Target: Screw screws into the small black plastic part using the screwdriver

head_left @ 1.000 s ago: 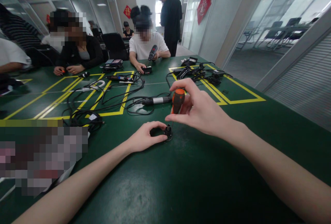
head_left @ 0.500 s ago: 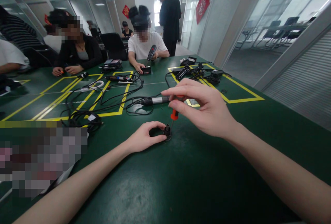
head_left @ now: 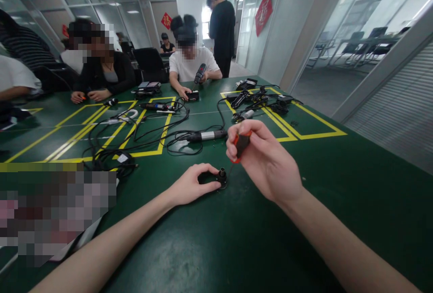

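Between thumb and fingers, my left hand [head_left: 191,185] pinches a small black round part [head_left: 221,179] with an upright cylindrical stub, keeping it on the green table. My right hand [head_left: 267,157] is closed around the red and black handle of a screwdriver [head_left: 242,145]. Its thin shaft slants down beside the right side of the black part; whether the tip touches it I cannot tell. Just beyond both hands lies a black and silver cylindrical tool [head_left: 206,136] with a cable.
Tangled black cables [head_left: 115,151] spread over yellow tape lines at left. More black devices and cables [head_left: 260,99] lie at the far right. Across the table [head_left: 304,212], a person [head_left: 192,63] holds a power driver. A blurred-out flat item [head_left: 64,212] lies near my left forearm.
My right hand has turned and wrapped its fingers around the screwdriver handle, which now tilts more. My left hand keeps its pinch on the black part. The whole view shifted slightly.
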Demonstrator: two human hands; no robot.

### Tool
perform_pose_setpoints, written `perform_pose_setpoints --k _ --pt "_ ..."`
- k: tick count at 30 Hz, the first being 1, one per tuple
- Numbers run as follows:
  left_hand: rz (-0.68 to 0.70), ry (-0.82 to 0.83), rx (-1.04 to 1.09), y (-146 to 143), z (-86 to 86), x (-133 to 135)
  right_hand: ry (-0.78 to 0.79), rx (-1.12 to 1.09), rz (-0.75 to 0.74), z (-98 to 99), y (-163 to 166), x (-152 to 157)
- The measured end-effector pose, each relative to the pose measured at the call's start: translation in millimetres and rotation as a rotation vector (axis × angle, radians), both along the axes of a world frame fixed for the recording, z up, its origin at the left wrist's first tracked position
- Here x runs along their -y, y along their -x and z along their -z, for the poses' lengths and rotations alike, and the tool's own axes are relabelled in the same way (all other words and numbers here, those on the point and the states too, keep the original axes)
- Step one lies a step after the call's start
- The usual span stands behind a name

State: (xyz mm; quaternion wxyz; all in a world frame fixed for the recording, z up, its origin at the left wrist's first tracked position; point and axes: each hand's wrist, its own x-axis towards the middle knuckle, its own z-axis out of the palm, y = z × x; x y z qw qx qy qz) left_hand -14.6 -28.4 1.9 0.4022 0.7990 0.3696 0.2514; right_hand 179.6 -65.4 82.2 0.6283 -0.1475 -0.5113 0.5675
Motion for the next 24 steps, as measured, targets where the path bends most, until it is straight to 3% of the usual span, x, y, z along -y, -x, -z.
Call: perform_pose_setpoints --k 5,10,15,21,24 --pt "0.002 -0.002 -0.013 -1 0.1 0 -0.043 0.045 -0.061 1.4 13 4" --pt "0.018 -0.012 0.005 -2 1.2 0 -0.036 0.024 -0.021 1.3 20 0" --pt "0.022 -0.043 -0.001 -2 0.1 0 -0.029 -0.005 0.029 3.1 18 2" --pt "0.021 -0.075 -0.045 -2 0.0 0 0.068 -0.044 -0.099 2.8 12 7" --pt "0.022 -0.080 -0.042 -1 0.7 -1 0.062 -0.065 -0.062 0.4 10 7"
